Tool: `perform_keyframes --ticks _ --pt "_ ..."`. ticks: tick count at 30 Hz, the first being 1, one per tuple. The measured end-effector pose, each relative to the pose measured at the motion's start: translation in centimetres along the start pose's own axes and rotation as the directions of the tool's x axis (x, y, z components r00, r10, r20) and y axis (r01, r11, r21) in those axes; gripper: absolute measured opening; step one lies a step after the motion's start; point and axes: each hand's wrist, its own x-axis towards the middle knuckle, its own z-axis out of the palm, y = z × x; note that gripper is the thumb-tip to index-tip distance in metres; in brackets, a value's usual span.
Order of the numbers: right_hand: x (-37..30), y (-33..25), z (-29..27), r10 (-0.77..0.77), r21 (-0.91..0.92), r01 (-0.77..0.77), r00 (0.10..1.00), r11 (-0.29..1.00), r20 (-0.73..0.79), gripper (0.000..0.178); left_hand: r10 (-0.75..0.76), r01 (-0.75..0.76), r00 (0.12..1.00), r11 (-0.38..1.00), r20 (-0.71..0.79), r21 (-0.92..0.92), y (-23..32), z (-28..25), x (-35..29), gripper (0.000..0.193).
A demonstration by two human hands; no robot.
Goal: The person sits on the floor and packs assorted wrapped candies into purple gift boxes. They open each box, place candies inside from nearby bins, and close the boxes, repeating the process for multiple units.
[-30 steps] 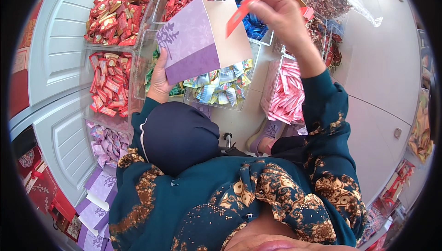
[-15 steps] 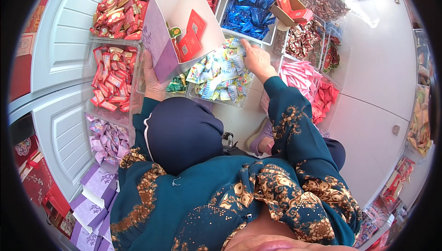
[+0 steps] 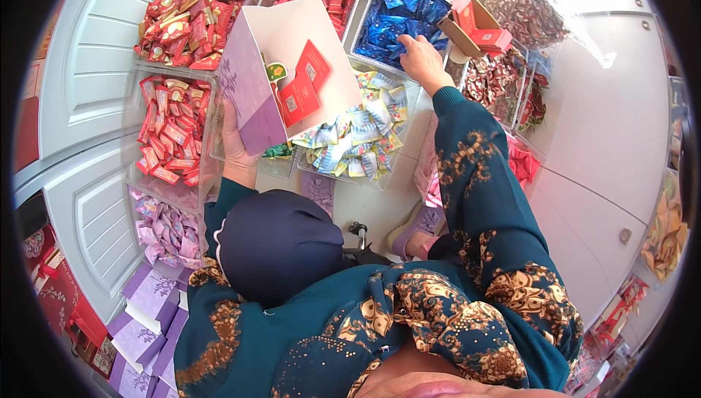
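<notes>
Purple box [image 3: 252, 95] tilts in left hand [image 3: 237, 146], blue packets [image 3: 400, 14] beneath right hand [image 3: 423, 60].

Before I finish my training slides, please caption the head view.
Left hand holding an open purple box with red cards inside, right hand at a bin of blue packets.

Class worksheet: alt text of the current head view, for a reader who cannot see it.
A person's left hand holds an open purple box with red cards inside, while the right hand extends over blue packets. Red packets and lilac packets lie to the left.
</notes>
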Motion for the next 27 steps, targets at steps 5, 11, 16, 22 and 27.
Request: perform_keyframes --ticks 5,11,16,22,27 --pt "2.1 1.4 2.7 -0.072 -0.072 0.074 0.997 0.995 0.028 0.022 -0.078 0.088 0.992 0.991 0.097 -0.096 0.4 0.4 -0.1 0.073" --pt "0.3 0.0 -2.5 0.062 0.215 -0.051 0.997 0.975 -0.044 0.020 -0.141 0.244 0.920 0.936 0.367 -0.252 0.1 -0.1 0.3 0.062" --pt "-4.5 -5.1 -12.3 0.196 0.903 0.016 0.974 0.430 -0.111 0.016 -0.039 0.051 0.995 0.989 0.087 -0.141 -0.6 -1.2 1.0 0.070" --pt "-8.1 -13.9 -18.6 -0.093 0.905 0.128 0.991 0.406 -0.099 0.020 -0.001 0.004 0.994 1.000 0.106 -0.031 -1.8 -0.2 1.8 0.072" --pt "-11.1 -15.6 -18.6 -0.158 0.870 0.320 0.947 0.376 -0.280 0.043 -0.083 0.104 0.981 0.988 0.174 -0.117 -2.6 1.7 1.7 0.068"
